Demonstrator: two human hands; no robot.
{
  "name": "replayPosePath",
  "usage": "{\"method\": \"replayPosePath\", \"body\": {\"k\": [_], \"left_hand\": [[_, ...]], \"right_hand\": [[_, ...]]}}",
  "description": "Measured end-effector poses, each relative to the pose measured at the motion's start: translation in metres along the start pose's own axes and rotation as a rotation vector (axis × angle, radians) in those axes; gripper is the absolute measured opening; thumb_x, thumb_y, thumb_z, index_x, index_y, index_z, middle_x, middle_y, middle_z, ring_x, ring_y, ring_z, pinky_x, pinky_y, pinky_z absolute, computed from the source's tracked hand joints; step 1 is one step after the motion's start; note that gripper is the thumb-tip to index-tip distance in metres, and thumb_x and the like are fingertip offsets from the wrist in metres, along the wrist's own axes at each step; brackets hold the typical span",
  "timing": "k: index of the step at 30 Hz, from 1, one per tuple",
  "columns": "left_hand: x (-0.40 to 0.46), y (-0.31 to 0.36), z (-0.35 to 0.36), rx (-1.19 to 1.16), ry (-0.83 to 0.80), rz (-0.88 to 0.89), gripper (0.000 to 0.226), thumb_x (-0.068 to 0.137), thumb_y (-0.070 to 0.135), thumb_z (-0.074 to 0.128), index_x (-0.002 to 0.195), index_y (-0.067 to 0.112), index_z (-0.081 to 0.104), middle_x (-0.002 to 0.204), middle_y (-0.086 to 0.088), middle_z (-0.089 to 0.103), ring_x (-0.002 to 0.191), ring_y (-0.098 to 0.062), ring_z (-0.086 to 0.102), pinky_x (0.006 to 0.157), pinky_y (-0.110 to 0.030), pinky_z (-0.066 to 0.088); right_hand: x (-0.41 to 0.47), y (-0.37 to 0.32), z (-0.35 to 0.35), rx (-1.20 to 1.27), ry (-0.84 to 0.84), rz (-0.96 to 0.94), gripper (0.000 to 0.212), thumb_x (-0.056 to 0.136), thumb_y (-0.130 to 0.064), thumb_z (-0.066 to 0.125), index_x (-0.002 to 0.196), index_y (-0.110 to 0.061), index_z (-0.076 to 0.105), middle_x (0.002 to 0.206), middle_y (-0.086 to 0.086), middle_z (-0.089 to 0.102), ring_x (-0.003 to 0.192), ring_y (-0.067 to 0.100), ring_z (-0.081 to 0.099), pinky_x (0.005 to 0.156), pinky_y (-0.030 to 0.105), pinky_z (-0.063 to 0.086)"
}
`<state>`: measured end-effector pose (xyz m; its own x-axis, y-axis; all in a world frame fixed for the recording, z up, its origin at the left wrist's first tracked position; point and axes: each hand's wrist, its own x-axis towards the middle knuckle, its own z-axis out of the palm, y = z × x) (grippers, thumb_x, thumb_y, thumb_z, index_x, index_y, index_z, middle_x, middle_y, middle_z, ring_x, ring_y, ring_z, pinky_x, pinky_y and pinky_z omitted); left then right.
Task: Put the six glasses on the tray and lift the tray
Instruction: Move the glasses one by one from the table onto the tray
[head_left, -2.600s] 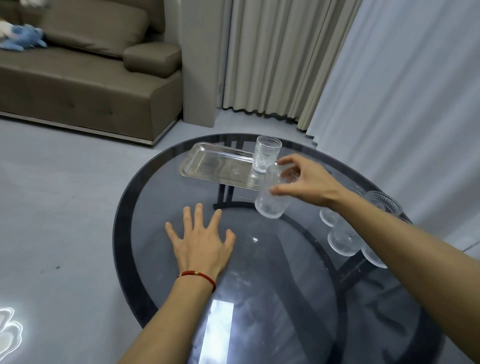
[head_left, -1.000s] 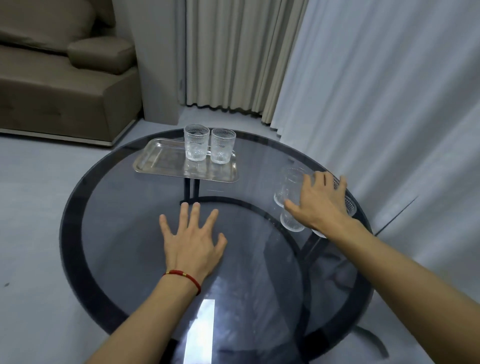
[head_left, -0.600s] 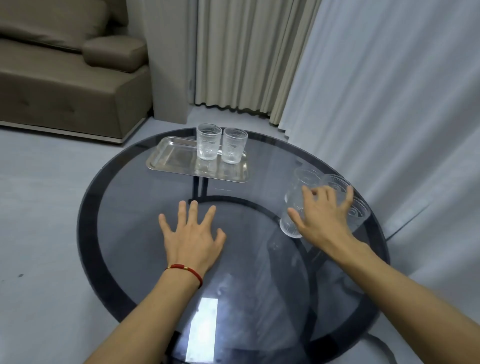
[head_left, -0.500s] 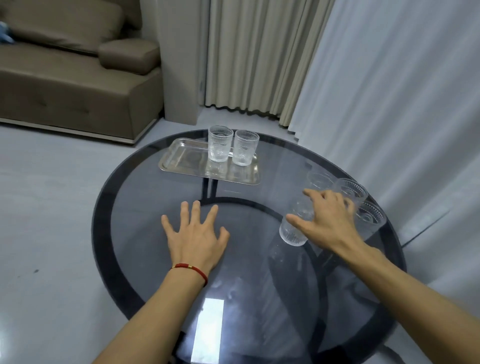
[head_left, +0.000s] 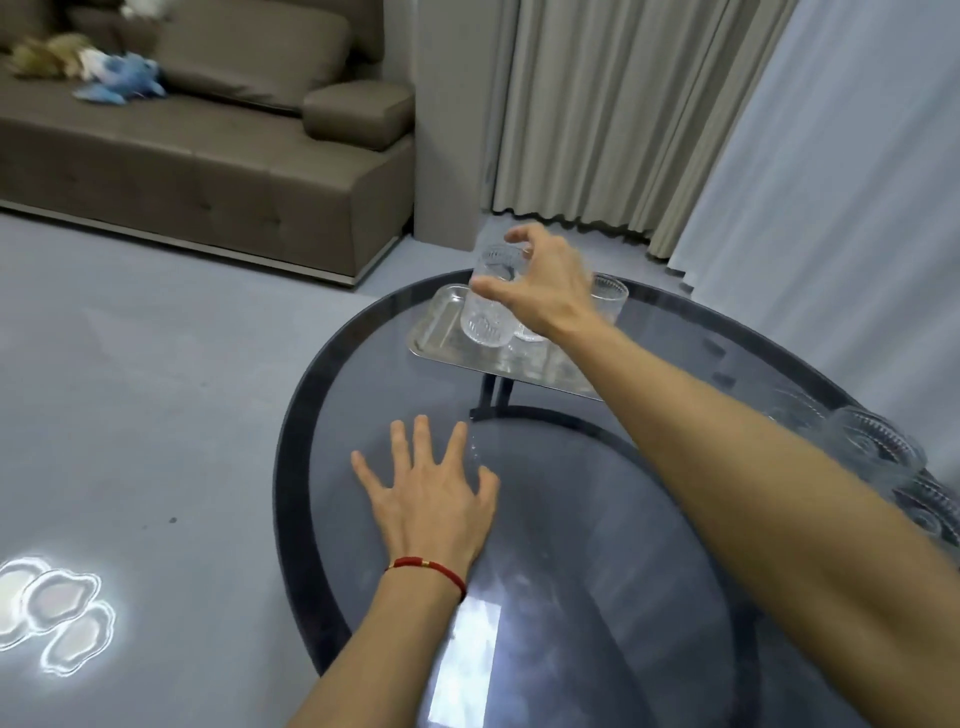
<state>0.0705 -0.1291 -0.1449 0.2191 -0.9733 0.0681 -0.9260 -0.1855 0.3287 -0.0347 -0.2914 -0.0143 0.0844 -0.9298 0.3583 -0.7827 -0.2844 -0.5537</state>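
Round glass tabletop; left hand splayed flat on it, likely bracing. Metal tray at far edge. Right hand pinches third glass by its sides, over tray, beside placed glasses. Remaining glasses wait at right edge.

Setting: home living room. Evidence: brown upholstered sofa with padded armrest, standing against the far wall; soft toys lying on its seat, one blue, one tan; full-length beige pleated curtains beside pale sheer drapes; plain grey floor carrying a bright reflection of a cluster ceiling light; round smoked-glass coffee table with dark rim and black frame beneath; metal serving tray with ribbed drinking glasses on the tabletop
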Motion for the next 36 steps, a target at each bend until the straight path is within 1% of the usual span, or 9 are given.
{"method": "replayPosePath", "body": {"k": [3, 8, 15, 18, 20, 23, 29, 32, 36], "left_hand": [[0.007, 0.0, 0.004, 0.006, 0.011, 0.001, 0.063, 0.094, 0.058, 0.029, 0.154, 0.04, 0.019, 0.167, -0.004, 0.011, 0.154, -0.027, -0.003, 0.115, -0.069, -0.003], [0.02, 0.001, 0.012, 0.019, 0.029, -0.004, 0.064, 0.093, 0.057, 0.027, 0.154, 0.04, 0.019, 0.167, -0.004, 0.008, 0.154, -0.027, -0.005, 0.114, -0.07, -0.006], [0.028, 0.012, 0.017, 0.017, 0.037, -0.01, 0.065, 0.091, 0.056, 0.025, 0.153, 0.038, 0.021, 0.167, -0.005, 0.01, 0.154, -0.028, -0.004, 0.113, -0.07, -0.007], [0.025, 0.019, 0.016, 0.022, 0.042, 0.008, 0.065, 0.09, 0.055, 0.026, 0.153, 0.039, 0.022, 0.167, -0.005, 0.01, 0.154, -0.028, -0.003, 0.113, -0.07, -0.006], [0.022, 0.024, 0.015, 0.016, 0.034, 0.024, 0.065, 0.091, 0.055, 0.027, 0.153, 0.039, 0.021, 0.167, -0.005, 0.01, 0.154, -0.027, -0.003, 0.114, -0.07, -0.005], [0.016, 0.035, 0.013, 0.01, 0.023, 0.044, 0.065, 0.091, 0.056, 0.029, 0.153, 0.038, 0.021, 0.167, -0.004, 0.01, 0.154, -0.026, -0.002, 0.114, -0.069, -0.004], [-0.014, 0.071, 0.015, 0.011, -0.017, 0.18, 0.065, 0.091, 0.059, 0.033, 0.152, 0.041, 0.022, 0.167, -0.003, 0.01, 0.154, -0.025, -0.004, 0.114, -0.069, -0.002], [-0.032, 0.088, 0.015, -0.009, -0.014, 0.263, 0.065, 0.09, 0.058, 0.034, 0.152, 0.042, 0.022, 0.167, -0.003, 0.011, 0.154, -0.025, -0.003, 0.115, -0.069, -0.001], [-0.051, 0.099, 0.013, -0.031, -0.017, 0.365, 0.064, 0.091, 0.055, 0.032, 0.153, 0.041, 0.021, 0.167, -0.003, 0.013, 0.154, -0.022, -0.002, 0.117, -0.067, -0.002]], "right_hand": [[0.047, -0.004, 0.036, -0.197, -0.025, -0.017, 0.074, 0.073, -0.063, 0.076, 0.134, -0.029, 0.052, 0.126, 0.0, 0.061, 0.121, 0.024, 0.052, 0.101, 0.046, 0.031], [0.1, 0.009, 0.082, -0.449, -0.082, 0.011, 0.072, 0.076, -0.065, 0.072, 0.13, -0.02, 0.053, 0.124, 0.008, 0.061, 0.127, 0.031, 0.049, 0.115, 0.065, 0.01], [0.122, 0.028, 0.096, -0.543, -0.123, 0.035, 0.079, 0.077, -0.071, 0.068, 0.127, -0.011, 0.053, 0.117, 0.012, 0.066, 0.13, 0.036, 0.048, 0.115, 0.07, 0.001], [0.112, 0.026, 0.088, -0.564, -0.148, 0.01, 0.082, 0.082, -0.072, 0.061, 0.135, -0.011, 0.049, 0.12, 0.013, 0.066, 0.131, 0.036, 0.048, 0.115, 0.07, -0.002], [0.096, 0.022, 0.081, -0.545, -0.11, -0.046, 0.074, 0.087, -0.069, 0.054, 0.136, -0.013, 0.05, 0.127, 0.012, 0.063, 0.133, 0.034, 0.046, 0.115, 0.068, -0.003], [0.049, 0.02, 0.064, -0.435, -0.012, -0.156, 0.051, 0.095, -0.052, 0.048, 0.131, -0.017, 0.054, 0.131, 0.006, 0.06, 0.133, 0.026, 0.045, 0.119, 0.065, 0.002], [-0.088, 0.047, -0.012, -0.246, 0.144, -0.166, 0.035, 0.091, -0.036, 0.057, 0.122, -0.022, 0.062, 0.125, -0.005, 0.06, 0.126, 0.017, 0.05, 0.12, 0.054, 0.006], [-0.151, 0.078, -0.067, -0.275, 0.271, -0.055, 0.034, 0.087, -0.034, 0.06, 0.12, -0.024, 0.063, 0.127, -0.005, 0.058, 0.129, 0.016, 0.048, 0.12, 0.054, 0.006], [-0.217, 0.137, -0.134, -0.399, 0.503, 0.319, 0.047, 0.083, -0.034, 0.069, 0.127, -0.021, 0.06, 0.141, 0.007, 0.048, 0.14, 0.026, 0.037, 0.119, 0.058, 0.009]]}}
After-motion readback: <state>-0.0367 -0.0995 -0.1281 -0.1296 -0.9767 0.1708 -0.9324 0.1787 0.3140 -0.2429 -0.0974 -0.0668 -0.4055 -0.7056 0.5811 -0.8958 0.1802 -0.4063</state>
